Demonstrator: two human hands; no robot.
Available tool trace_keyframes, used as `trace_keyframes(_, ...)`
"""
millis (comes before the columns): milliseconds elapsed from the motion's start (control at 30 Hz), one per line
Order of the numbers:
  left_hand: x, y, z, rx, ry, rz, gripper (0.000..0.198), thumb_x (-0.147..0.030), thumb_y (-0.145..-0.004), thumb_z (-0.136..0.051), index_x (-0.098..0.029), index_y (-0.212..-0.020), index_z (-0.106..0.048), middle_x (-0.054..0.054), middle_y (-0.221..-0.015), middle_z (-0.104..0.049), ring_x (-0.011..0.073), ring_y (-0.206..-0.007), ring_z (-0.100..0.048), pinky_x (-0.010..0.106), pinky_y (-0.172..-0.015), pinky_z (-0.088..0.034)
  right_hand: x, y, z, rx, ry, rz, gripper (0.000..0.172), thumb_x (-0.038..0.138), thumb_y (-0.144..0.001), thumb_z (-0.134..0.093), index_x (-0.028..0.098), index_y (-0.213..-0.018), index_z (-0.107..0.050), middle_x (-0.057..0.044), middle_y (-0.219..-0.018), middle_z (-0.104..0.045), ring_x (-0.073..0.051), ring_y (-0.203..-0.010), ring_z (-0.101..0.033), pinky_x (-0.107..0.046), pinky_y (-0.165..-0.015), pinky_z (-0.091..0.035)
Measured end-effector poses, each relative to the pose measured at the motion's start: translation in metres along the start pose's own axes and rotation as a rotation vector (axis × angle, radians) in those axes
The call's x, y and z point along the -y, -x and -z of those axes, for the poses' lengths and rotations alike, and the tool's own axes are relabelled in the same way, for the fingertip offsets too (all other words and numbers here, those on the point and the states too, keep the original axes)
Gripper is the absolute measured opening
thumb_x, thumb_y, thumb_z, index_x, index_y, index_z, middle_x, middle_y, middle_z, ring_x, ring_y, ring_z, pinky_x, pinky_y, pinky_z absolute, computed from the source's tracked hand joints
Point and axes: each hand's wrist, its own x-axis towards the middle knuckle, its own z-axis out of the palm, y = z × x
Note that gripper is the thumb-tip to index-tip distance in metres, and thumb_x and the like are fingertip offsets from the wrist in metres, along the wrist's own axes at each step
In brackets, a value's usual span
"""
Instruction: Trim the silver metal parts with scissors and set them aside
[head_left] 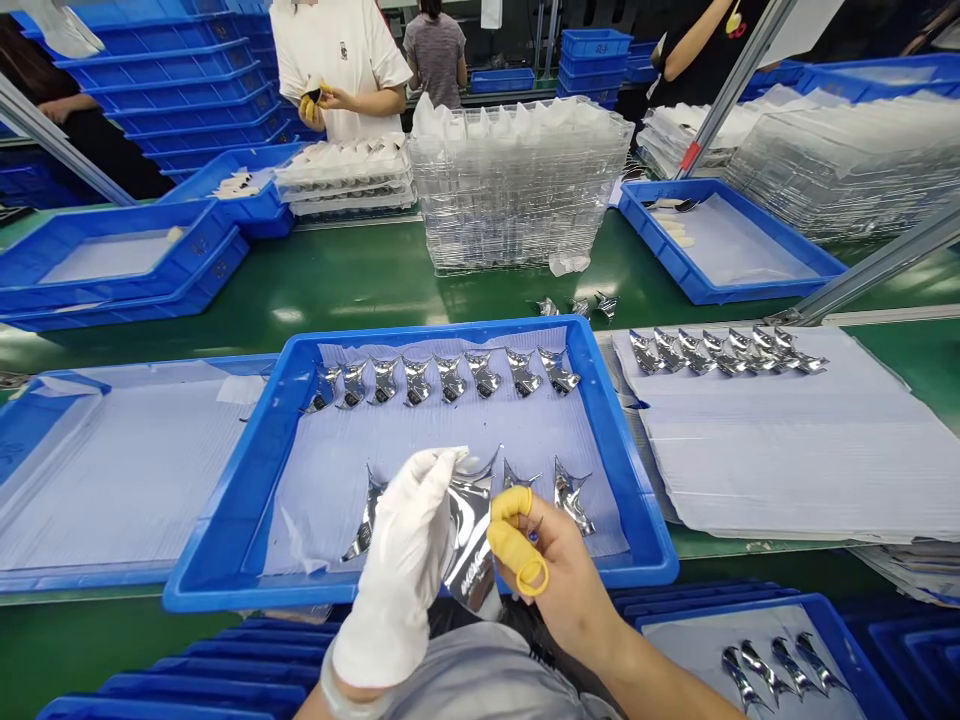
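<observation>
My left hand [405, 560], in a white glove, grips a curved, mirror-shiny chrome part [471, 540] along its left edge. Pale lettering shows near the part's lower end. My right hand [551, 565] has yellow finger cots on its fingers and is closed at the part's right edge. A small dark blue spot shows between its fingers, too small to name. Both hands are over the near side of a blue tray [225, 500] lined with white sheet. Similar chrome parts stand in a row [450, 380] along the tray's far side, and others, such as this chrome part [574, 495], lie nearer me.
To the right, a paper-covered stack [787, 450] carries more chrome parts [727, 350]. A lined tray [135, 460] adjoins on the left. Clear plastic trays [517, 190] are piled across the green bench [337, 270]. Below right is another tray [675, 640]. A person [337, 70] works opposite.
</observation>
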Motion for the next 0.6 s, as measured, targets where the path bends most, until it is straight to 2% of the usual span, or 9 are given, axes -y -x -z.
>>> trace_keyframes(67,-0.001,-0.002,0.003,-0.019,0.036,-0.025,0.028,-0.047,-0.086,-0.078,-0.022,-0.096,-0.077,0.002,-0.093,-0.080,0.0174,-0.087,-0.074,0.025,-0.077,-0.057,-0.002,0.002,0.007,0.047,0.066,0.040,0.033,0.046,-0.089,-0.075,0.020,-0.076,-0.059,0.008,-0.061,-0.040,-0.007,-0.049,-0.025,-0.023,-0.045,-0.021)
trace_keyframes(100,0.000,-0.002,0.004,-0.031,0.053,-0.079,0.025,-0.044,-0.085,-0.079,-0.022,-0.096,-0.078,0.001,-0.093,-0.081,0.0184,-0.094,-0.075,0.026,-0.082,-0.057,-0.002,0.003,0.010,0.061,0.103,0.072,0.032,0.044,-0.091,-0.073,0.020,-0.076,-0.059,0.007,-0.062,-0.040,-0.008,-0.051,-0.026,-0.023,-0.047,-0.022)
trace_keyframes(200,0.003,0.001,0.009,-0.030,0.050,-0.346,0.011,-0.033,-0.086,-0.081,-0.026,-0.095,-0.079,-0.002,-0.096,-0.083,0.0183,-0.112,-0.072,0.030,-0.107,-0.050,-0.005,0.001,0.015,0.064,0.207,0.195,0.027,0.036,-0.094,-0.066,0.020,-0.074,-0.057,0.006,-0.064,-0.041,-0.011,-0.057,-0.030,-0.025,-0.052,-0.026)
trace_keyframes(267,0.003,0.004,0.010,0.017,0.017,-0.505,0.009,-0.025,-0.089,-0.079,-0.029,-0.097,-0.079,-0.006,-0.095,-0.083,0.0144,-0.103,-0.075,0.033,-0.115,-0.046,-0.007,0.000,0.018,0.059,0.271,0.262,0.023,0.028,-0.095,-0.061,0.021,-0.073,-0.057,0.005,-0.064,-0.041,-0.012,-0.059,-0.031,-0.026,-0.054,-0.027)
trace_keyframes(367,-0.003,0.006,0.008,0.094,-0.025,-0.670,0.017,-0.020,-0.092,-0.075,-0.033,-0.101,-0.079,-0.009,-0.091,-0.082,0.0111,-0.090,-0.075,0.038,-0.119,-0.045,-0.010,0.000,0.021,0.038,0.382,0.361,0.020,0.018,-0.094,-0.057,0.021,-0.075,-0.058,0.005,-0.064,-0.042,-0.012,-0.059,-0.033,-0.026,-0.054,-0.028)
trace_keyframes(467,-0.004,0.005,0.009,0.103,-0.039,-0.693,0.019,-0.019,-0.092,-0.075,-0.034,-0.103,-0.079,-0.009,-0.091,-0.082,0.0117,-0.095,-0.075,0.038,-0.118,-0.045,-0.009,0.003,0.022,0.034,0.454,0.424,0.020,0.015,-0.095,-0.055,0.021,-0.076,-0.060,0.005,-0.065,-0.045,-0.012,-0.060,-0.037,-0.026,-0.057,-0.031)
trace_keyframes(600,0.004,0.000,0.015,0.064,0.002,-0.507,0.012,-0.023,-0.090,-0.077,-0.032,-0.098,-0.080,-0.006,-0.098,-0.083,0.0158,-0.117,-0.072,0.030,-0.110,-0.051,-0.001,0.008,0.017,0.083,0.389,0.369,0.020,0.018,-0.094,-0.056,0.021,-0.075,-0.058,0.005,-0.064,-0.044,-0.012,-0.058,-0.035,-0.026,-0.055,-0.030)
